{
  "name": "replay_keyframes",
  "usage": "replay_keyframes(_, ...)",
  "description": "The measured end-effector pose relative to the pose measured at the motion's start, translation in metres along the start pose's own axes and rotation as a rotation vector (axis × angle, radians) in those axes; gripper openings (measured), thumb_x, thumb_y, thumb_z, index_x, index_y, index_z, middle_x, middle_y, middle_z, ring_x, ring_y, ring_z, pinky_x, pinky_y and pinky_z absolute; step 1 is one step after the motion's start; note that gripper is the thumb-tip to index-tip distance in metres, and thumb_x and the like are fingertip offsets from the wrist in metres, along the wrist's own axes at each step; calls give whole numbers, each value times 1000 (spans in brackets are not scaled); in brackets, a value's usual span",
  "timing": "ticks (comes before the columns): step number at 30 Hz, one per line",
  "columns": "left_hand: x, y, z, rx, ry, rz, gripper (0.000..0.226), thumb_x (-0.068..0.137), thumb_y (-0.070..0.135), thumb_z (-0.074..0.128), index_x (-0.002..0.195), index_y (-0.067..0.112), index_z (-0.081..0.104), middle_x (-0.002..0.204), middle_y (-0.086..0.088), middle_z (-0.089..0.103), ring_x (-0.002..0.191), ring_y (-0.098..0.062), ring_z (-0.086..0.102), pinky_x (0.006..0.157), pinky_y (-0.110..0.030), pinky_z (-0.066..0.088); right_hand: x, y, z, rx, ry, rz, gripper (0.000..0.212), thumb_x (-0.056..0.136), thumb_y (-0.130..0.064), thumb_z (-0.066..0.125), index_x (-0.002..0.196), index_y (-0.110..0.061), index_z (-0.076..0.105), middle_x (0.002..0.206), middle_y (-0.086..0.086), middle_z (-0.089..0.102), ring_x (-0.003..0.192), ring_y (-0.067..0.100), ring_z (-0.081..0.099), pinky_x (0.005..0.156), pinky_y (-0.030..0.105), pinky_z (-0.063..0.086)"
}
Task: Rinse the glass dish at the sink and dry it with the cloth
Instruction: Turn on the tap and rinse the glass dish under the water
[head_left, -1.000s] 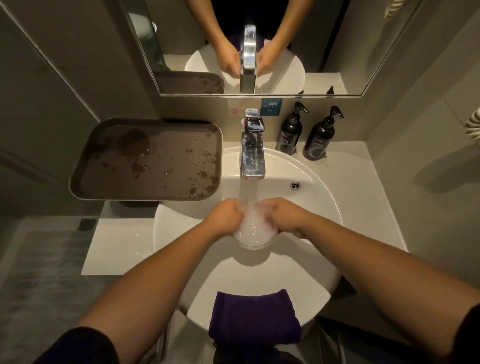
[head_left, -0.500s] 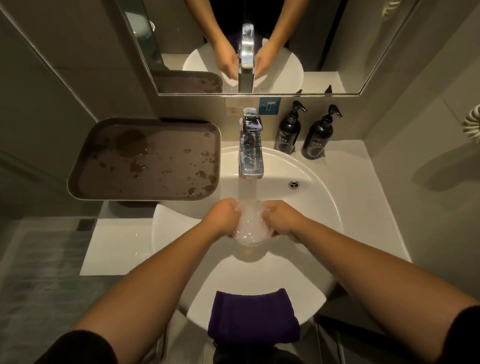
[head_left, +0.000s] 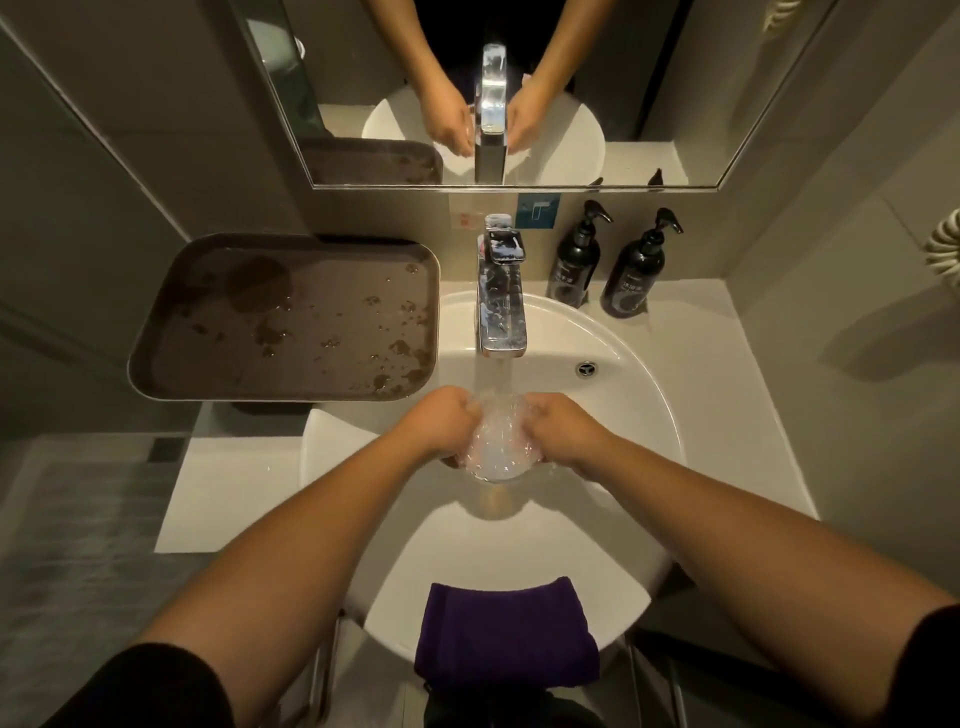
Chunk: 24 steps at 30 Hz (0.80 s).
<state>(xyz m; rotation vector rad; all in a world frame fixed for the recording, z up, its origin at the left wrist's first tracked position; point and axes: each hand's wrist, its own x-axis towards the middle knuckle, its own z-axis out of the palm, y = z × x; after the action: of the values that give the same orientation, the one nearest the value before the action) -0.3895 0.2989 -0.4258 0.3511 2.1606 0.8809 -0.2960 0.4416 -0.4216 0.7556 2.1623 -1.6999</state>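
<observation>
1. The person stands at a white round sink (head_left: 639, 415), both bare forearms reaching over the basin.
2. The glass dish (head_left: 500, 447) sits between the two hands, low over the middle of the bowl and directly under the chrome faucet (head_left: 501, 306).
3. Water falls from the spout straight into the dish and froths there, so its rim is hard to make out; it looks like a small, clear, round dish.
4. The left hand (head_left: 441, 426) grips the dish's left edge, fingers curled tight around it.
5. The right hand (head_left: 561, 431) does the same on the right edge, fingers closed on the glass (the fingertips themselves are lost in the splash).
6. A purple cloth (head_left: 506, 631) hangs folded over the near rim of the sink, well apart from the hands and untouched.
7. To the left of the faucet, a dark brown tray (head_left: 156, 364) rests on the counter, its surface spotted with water drops.
8. Two black pump bottles (head_left: 605, 270) stand side by side against the back wall, just right of the faucet.
9. The mirror (head_left: 675, 78) above reflects the hands and the faucet.
</observation>
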Motion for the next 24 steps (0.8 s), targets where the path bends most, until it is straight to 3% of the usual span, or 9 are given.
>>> replay_keyframes(2,-1,4,-3,14,-14,1,36,100,29,45,71,10,55,66,-13,60,59,-31,63,58,-40,57,6,-3,-6,-80,-28,-15,23,91,-21,52,84,-6,68,72,6,62,63,21,54,63,35,47)
replay_keyframes(6,-8,12,22,-67,418,62,33,102,27,39,90,5,61,87,-12,65,82,-31,61,68,-34,43,9,-8,5,74,298,-77,24,89,-20,44,80,-9,63,79,9,68,73,24,61,71,43,52)
replay_keyframes(8,-13,16,33,-216,472,28,29,102,22,38,102,4,61,95,-10,65,88,-29,61,73,-34,46,5,-5,14,187,398,0,26,90,-20,41,90,-12,66,90,9,71,83,26,65,76,41,54)
replay_keyframes(11,-12,17,24,-109,306,48,28,101,21,37,97,6,61,93,-14,67,85,-34,66,75,-42,56,-1,3,11,96,338,-12,25,93,-12,42,86,-20,65,89,3,69,81,23,63,74,35,51)
replay_keyframes(15,-13,8,7,-33,-87,14,40,100,31,45,70,9,57,64,-15,60,55,-31,62,55,-40,57,-6,2,-11,-166,-6,-68,26,92,-4,48,90,-18,70,91,7,72,76,17,62,72,30,50)
replay_keyframes(17,-15,5,11,-22,-129,19,41,99,36,47,68,10,56,61,-11,58,53,-29,59,53,-37,54,-7,-3,-16,-310,-76,-89,21,96,-13,50,86,-15,69,82,4,69,72,16,58,69,30,47)
replay_keyframes(19,-13,3,17,37,-18,78,38,99,37,46,69,15,54,66,-5,59,62,-27,59,59,-34,50,-10,-9,-17,-337,-16,-144,26,98,-16,49,77,-18,64,69,-5,61,65,12,55,66,29,44)
replay_keyframes(22,-11,-1,22,89,236,152,32,101,35,42,85,12,57,80,-5,63,79,-28,60,71,-38,46,-17,-9,-12,52,26,-69,27,100,-25,48,96,-6,67,73,-2,63,71,17,57,73,35,45)
replay_keyframes(24,-14,-5,20,45,387,225,30,102,33,40,91,11,56,80,-5,63,78,-27,60,69,-39,45,-21,-6,-10,437,-61,155,43,99,-52,44,115,-20,67,96,-1,71,92,20,66,87,41,51)
